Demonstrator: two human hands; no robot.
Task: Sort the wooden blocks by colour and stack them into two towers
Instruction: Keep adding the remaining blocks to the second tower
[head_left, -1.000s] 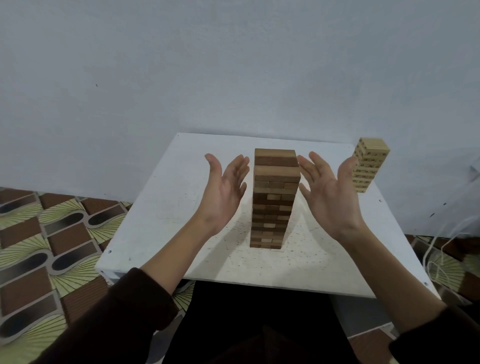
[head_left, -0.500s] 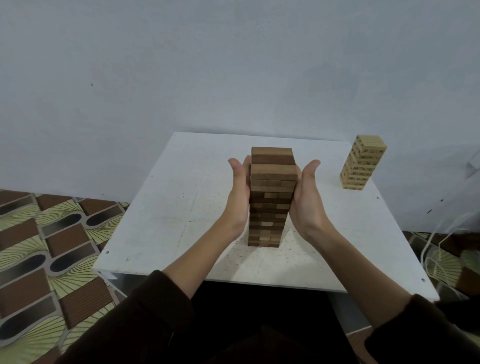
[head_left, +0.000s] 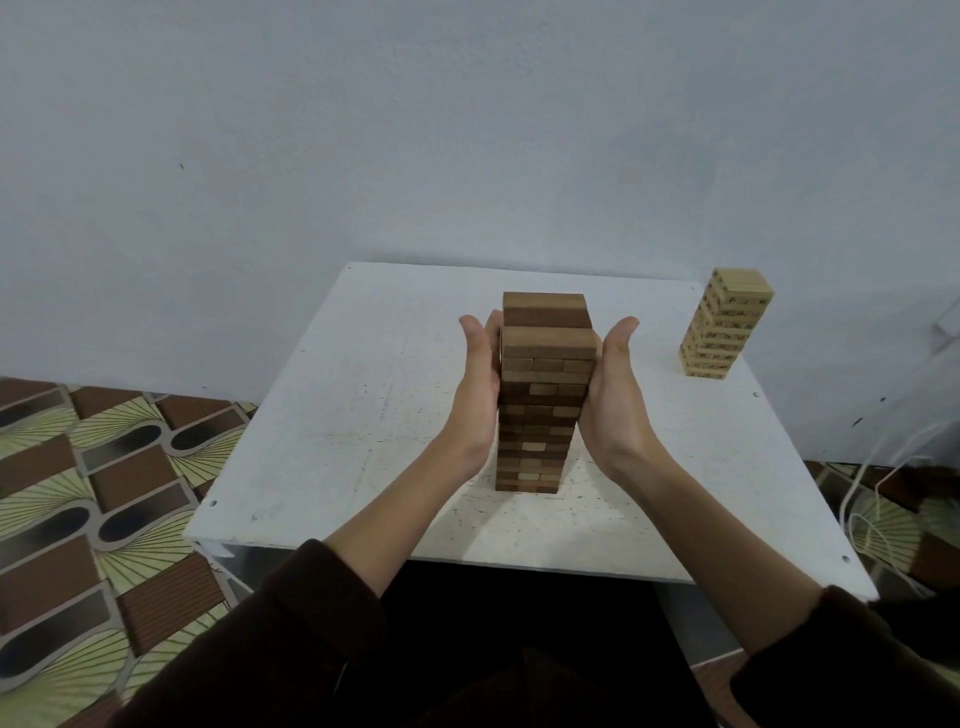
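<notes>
- While left hand (head_left: 475, 384) and right hand (head_left: 613, 400) press flat on its sides, the dark tower (head_left: 537, 415) stands upright.
- Pale tower (head_left: 727, 322) sits well right of the right hand, at the table (head_left: 337, 415) corner.

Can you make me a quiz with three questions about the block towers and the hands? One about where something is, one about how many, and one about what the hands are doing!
1. Where does the light tower stand on the white table?
A. at the far right corner
B. at the near left corner
C. in the middle

2. How many towers stand on the table?
A. one
B. two
C. four

3. What are the left hand and the right hand doing to the dark brown tower?
A. lying flat on the table beside it
B. pressing flat against its two sides
C. lifting off its top block

Answers:
1 A: it stands by the table's far right edge, apart from the hands.
2 B: one is dark and one is light.
3 B: an open palm lies against each side.
</notes>
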